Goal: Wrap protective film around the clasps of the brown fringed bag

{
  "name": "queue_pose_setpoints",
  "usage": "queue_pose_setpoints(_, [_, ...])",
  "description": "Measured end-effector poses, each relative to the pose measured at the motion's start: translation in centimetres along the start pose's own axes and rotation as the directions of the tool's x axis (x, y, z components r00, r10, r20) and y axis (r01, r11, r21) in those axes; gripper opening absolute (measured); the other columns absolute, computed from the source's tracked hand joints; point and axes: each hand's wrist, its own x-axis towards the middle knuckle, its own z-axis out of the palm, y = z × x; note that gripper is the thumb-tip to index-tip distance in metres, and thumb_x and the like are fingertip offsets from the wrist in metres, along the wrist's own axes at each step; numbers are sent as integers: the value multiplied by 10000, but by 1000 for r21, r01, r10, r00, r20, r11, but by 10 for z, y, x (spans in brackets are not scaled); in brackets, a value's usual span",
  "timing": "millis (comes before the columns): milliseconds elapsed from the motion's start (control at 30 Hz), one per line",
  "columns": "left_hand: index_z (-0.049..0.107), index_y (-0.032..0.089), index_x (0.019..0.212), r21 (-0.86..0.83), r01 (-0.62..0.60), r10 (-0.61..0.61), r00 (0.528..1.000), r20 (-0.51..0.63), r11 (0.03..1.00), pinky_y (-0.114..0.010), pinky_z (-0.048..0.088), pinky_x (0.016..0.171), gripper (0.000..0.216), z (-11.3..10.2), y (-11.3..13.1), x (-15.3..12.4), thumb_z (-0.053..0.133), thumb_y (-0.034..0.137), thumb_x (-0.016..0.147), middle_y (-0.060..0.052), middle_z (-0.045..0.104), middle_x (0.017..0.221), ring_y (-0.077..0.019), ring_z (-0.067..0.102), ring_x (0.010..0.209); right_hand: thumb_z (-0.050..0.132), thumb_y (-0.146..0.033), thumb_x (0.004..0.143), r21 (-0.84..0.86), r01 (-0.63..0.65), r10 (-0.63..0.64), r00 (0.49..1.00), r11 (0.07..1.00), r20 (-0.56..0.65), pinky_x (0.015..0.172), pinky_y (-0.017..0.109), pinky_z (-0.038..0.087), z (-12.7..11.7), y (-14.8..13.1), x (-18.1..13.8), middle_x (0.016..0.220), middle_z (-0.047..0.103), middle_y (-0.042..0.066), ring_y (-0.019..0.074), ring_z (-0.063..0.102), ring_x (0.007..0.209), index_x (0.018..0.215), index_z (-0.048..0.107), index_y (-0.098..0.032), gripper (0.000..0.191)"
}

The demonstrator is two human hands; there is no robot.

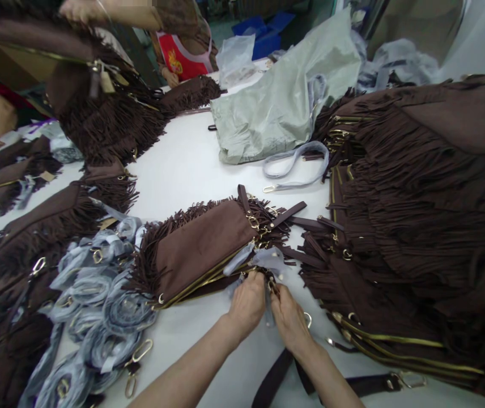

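On the left of the white worktop (pixel 191 164) lies a pile of wrapped straps (pixel 98 306), their metal clips loose. It touches the fringe of the brown fringed bag (pixel 200 246), which lies flat in the middle, so a clip could snag the fringe if the bag is dragged.

The left hand (pixel 246 306) has its fingers pinched shut on the bag's near corner, by the gold zip edge and the thin wrap (pixel 263 258). The right hand (pixel 289 320) is just beside it, fingers curled tight on the same corner, though what they grip is hidden. With both hands pulling at one small spot, the thin wrap could tear, or fringe strands could get caught in the rings there.

A dark strap (pixel 272 379) runs under the wrists and might catch a forearm. On the right, a heap of bags (pixel 416 215) crowds close, and its hanging fringe could tangle with the corner being worked.
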Motion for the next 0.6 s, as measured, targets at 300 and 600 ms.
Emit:
queue_pose_setpoints(300, [473, 186, 1130, 378, 57, -8, 991, -131, 924, -295, 512, 693, 294, 16, 0, 12, 302, 164, 892, -75, 554, 1062, -200, 587, 905, 299, -150, 867, -391, -49, 25, 997, 919, -67, 723, 356, 447, -8, -10, 11, 971, 604, 146, 269, 598, 891, 1015, 484, -104, 241])
queue_pose_setpoints(600, [506, 198, 1123, 263, 101, -54, 982, -180, 960, -292, 501, 749, 307, 13, 3, 22, 356, 148, 860, -49, 557, 1109, -192, 576, 949, 280, -172, 882, -406, -55, 41, 998, 912, -42, 651, 332, 420, -4, -15, 11, 893, 618, 106, 253, 614, 839, 934, 476, -141, 204])
